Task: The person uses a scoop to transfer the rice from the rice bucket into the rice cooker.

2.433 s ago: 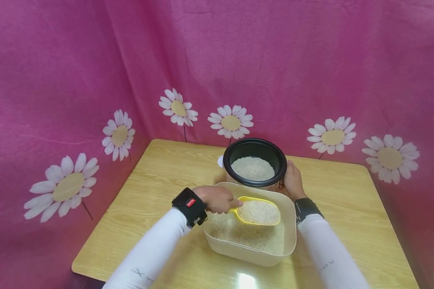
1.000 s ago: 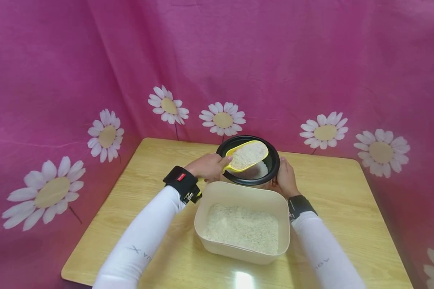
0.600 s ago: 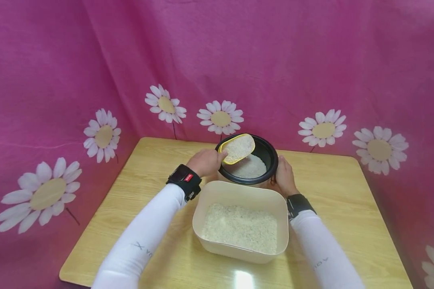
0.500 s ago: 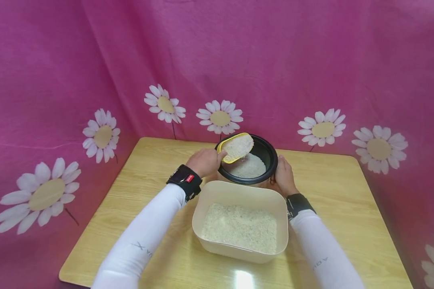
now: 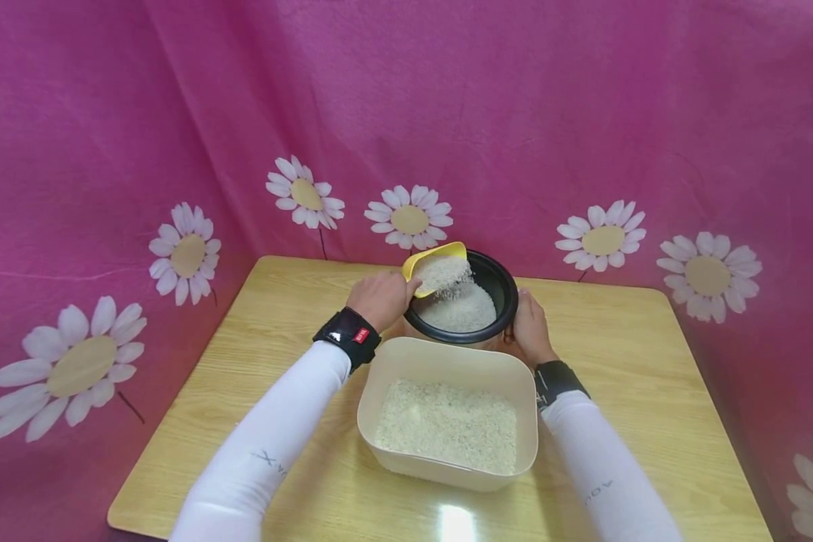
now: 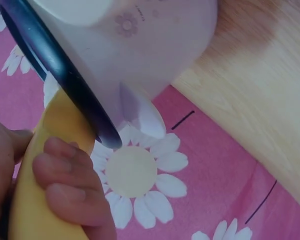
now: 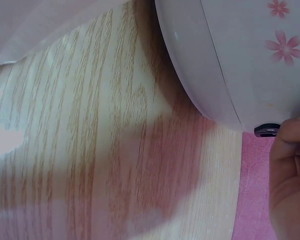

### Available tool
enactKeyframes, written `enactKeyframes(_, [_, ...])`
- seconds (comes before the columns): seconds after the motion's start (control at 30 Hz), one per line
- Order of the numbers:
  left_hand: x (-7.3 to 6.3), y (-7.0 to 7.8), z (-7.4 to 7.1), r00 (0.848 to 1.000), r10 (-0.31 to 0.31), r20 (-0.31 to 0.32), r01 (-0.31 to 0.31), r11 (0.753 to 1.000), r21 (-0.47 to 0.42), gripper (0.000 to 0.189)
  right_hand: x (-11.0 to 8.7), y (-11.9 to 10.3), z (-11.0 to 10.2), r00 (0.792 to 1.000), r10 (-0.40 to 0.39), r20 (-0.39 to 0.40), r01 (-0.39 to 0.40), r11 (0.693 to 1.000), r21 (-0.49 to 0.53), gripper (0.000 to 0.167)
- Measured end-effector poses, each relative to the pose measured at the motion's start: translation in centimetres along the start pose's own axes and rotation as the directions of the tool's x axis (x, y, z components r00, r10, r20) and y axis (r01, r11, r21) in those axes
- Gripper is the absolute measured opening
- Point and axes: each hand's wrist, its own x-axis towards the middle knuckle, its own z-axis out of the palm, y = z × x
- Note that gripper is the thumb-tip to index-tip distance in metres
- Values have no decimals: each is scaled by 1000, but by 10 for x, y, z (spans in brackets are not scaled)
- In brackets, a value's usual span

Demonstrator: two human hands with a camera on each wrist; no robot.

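Over the left side of a rice cooker [image 5: 491, 327], my left hand [image 5: 382, 299] grips a yellow scoop [image 5: 416, 263] by its handle. The scoop is tipped, and rice [image 5: 447, 275] falls from its lip onto the rice inside the black-rimmed pot. In the left wrist view, fingers [image 6: 72, 200] curl round the scoop's handle, close to the cooker's dark rim [image 6: 65, 70]. My right hand [image 5: 531, 327] holds the cooker's right side; in the right wrist view its bent fingers meet a small black part [image 7: 266, 130] on the flowered white body. Some fingers are hidden.
A beige rectangular tub [image 5: 447, 470] of rice stands in front of the cooker, between my forearms. Both rest on a light wooden table [image 5: 650, 421]. A magenta curtain [image 5: 488, 113] with daisies hangs behind and at the sides.
The left hand has lifted the filled scoop from the tub and carried it over the cooker. The scoop has since tilted, and rice now pours out. The right hand stays at the cooker's side.
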Motion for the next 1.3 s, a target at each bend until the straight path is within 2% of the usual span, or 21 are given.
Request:
enactKeyframes(0.23, [0,0,3,997,4,-80,3,996,90,47,-1,-2,-1,1000,21,8,-21,1000,-19,48])
enactKeyframes(0.4, [2,-1,4,987,54,-153,-27,984,176,46,-6,-13,-2,997,59,42,-60,998,36,46])
enactKeyframes(0.6, [3,-1,7,957,136,-256,-65,961,267,44,-18,-37,-1,994,85,76,-91,993,80,43])
enactKeyframes(0.8, [2,-1,8,910,222,-349,-78,920,383,43,-23,-45,-2,998,35,59,-34,999,-14,43])
enactKeyframes(0.9, [0,-1,6,901,253,-351,-78,893,443,42,-22,-45,-2,998,8,57,-6,999,-40,42])
enactKeyframes(0.97, [-1,0,4,902,266,-342,-84,882,464,41,-22,-44,-2,998,7,58,-5,999,-37,42])
enactKeyframes(1.03, [-3,0,3,903,265,-339,-91,888,450,41,-22,-44,-2,998,14,58,-12,999,-33,41])
enactKeyframes(1.07, [-3,0,3,909,254,-331,-96,899,428,42,-23,-44,-2,998,18,57,-16,999,-35,41])
enactKeyframes(1.2, [-7,-1,-1,948,169,-270,-101,963,250,43,-22,-42,-2,998,37,56,-36,999,-29,40])
enactKeyframes(1.3, [-13,-3,-8,980,106,-171,-84,988,129,43,-15,-33,-2,998,42,48,-41,999,-22,41])
